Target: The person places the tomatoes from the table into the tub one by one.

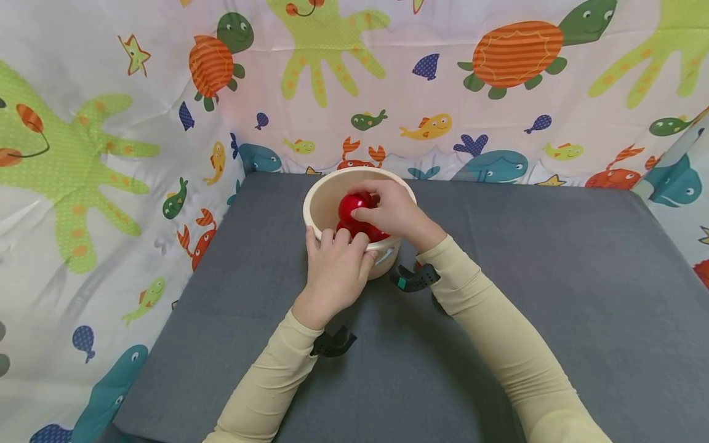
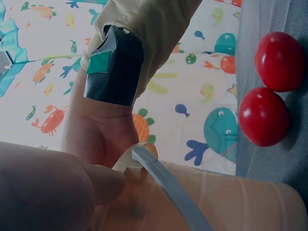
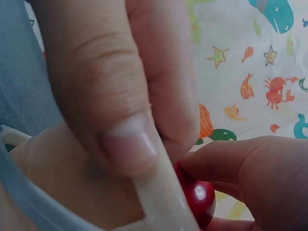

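Note:
A cream bucket (image 1: 382, 261) with a grey handle (image 2: 168, 187) stands on the dark table, several glossy red balls (image 1: 376, 234) inside it. My left hand (image 1: 338, 271) grips its near rim, fingers over the edge and thumb on the outer wall; in the right wrist view that thumb (image 3: 127, 139) looms close. My right hand (image 1: 390, 206) reaches into the bucket and pinches a red ball (image 1: 352, 209) between thumb and fingers. The right wrist view shows this ball (image 3: 199, 197) just behind the rim, partly covered by the fingers. The left wrist view shows the right hand bent over the rim.
Two more red balls (image 2: 264, 116) lie on the table beside the bucket, mostly hidden behind the right wrist in the head view. A curtain (image 1: 443, 92) printed with sea animals hangs behind the table and on its left. Black bands (image 1: 332, 343) circle both wrists.

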Available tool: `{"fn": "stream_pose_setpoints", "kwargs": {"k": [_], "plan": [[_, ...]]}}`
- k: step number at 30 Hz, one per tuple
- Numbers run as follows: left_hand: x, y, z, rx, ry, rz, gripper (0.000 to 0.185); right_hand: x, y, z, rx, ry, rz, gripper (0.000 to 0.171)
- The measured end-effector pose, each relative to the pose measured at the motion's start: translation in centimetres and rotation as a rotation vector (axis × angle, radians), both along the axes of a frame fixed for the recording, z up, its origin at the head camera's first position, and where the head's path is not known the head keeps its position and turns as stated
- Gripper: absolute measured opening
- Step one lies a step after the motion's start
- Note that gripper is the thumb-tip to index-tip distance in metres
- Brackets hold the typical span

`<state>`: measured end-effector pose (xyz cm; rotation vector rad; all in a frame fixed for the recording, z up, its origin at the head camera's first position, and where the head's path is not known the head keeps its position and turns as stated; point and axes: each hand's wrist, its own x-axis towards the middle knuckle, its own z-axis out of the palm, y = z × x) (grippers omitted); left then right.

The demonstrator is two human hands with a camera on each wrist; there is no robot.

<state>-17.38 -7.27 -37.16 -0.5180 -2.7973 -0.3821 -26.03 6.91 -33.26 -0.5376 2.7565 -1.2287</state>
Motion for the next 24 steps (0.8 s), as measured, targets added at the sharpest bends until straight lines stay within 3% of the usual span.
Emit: {"fn": "stream_pose_setpoints", "kwargs": {"k": [24], "plan": [[0.03, 0.07, 0.04, -0.005, -0.014, 0.002, 0.024, 0.15, -0.10, -0.19, 0.021, -0.007, -0.020, 0.042]]}}
